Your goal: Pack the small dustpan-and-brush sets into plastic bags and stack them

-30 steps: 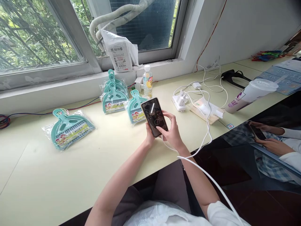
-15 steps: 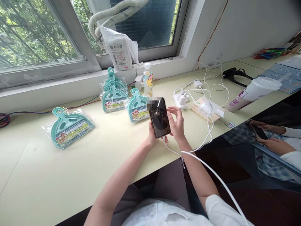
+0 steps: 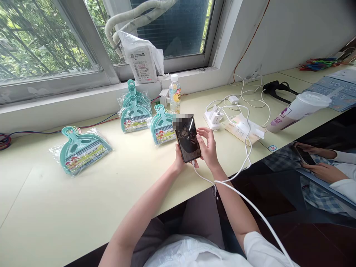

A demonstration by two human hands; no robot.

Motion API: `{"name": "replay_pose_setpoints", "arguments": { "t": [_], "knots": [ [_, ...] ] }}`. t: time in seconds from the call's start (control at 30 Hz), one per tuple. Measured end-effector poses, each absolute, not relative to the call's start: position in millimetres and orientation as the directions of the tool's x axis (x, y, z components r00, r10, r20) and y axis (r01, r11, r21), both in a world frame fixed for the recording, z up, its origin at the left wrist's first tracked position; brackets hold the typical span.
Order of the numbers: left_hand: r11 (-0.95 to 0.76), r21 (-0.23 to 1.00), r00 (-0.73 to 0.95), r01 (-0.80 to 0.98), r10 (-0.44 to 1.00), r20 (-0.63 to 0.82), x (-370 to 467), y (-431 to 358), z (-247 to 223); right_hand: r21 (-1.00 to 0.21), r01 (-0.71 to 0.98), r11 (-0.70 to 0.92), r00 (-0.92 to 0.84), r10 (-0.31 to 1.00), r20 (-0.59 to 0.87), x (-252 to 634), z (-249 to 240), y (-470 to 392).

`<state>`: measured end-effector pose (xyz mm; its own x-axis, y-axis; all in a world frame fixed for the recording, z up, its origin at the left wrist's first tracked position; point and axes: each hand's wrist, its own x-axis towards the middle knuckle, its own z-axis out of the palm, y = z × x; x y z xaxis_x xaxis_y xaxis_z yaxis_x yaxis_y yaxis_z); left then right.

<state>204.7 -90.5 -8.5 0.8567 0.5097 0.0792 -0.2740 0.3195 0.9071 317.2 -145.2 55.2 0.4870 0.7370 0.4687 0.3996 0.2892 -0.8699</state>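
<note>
A smartphone [image 3: 188, 142] with a dark, reflecting screen is held upright, tilted toward me, above the front part of the table. My left hand [image 3: 179, 158] grips its lower left edge, with most of its fingers hidden behind the phone. My right hand [image 3: 208, 147] is closed around the right edge, thumb at the side of the screen and fingers curled. A white charging cable [image 3: 204, 178] is plugged into the phone's bottom end and runs off to the right. Just behind the phone lies a wrapped teal dustpan and brush set [image 3: 162, 128].
More wrapped dustpan sets [image 3: 85, 152] lie to the left. A drink bottle [image 3: 175, 94] stands behind the phone. To the right are a power adapter [image 3: 214, 118], a tissue pack [image 3: 243, 128], tangled cables and a tilted-looking cup [image 3: 300, 111]. Another person's hands [image 3: 322, 168] hold a phone.
The view has shifted very slightly. Both hands keep their hold on the smartphone, with barely any movement of the right fingers.
</note>
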Motion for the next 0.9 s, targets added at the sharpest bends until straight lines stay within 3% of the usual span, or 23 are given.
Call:
{"name": "replay_pose_setpoints", "arguments": {
  "t": [0.9],
  "knots": [
    [0.430,0.863,0.850,-0.265,0.527,-0.001,202,-90,-19,-0.839,0.477,0.261,0.458,0.741,0.491,306,60,-147]
  ]
}}
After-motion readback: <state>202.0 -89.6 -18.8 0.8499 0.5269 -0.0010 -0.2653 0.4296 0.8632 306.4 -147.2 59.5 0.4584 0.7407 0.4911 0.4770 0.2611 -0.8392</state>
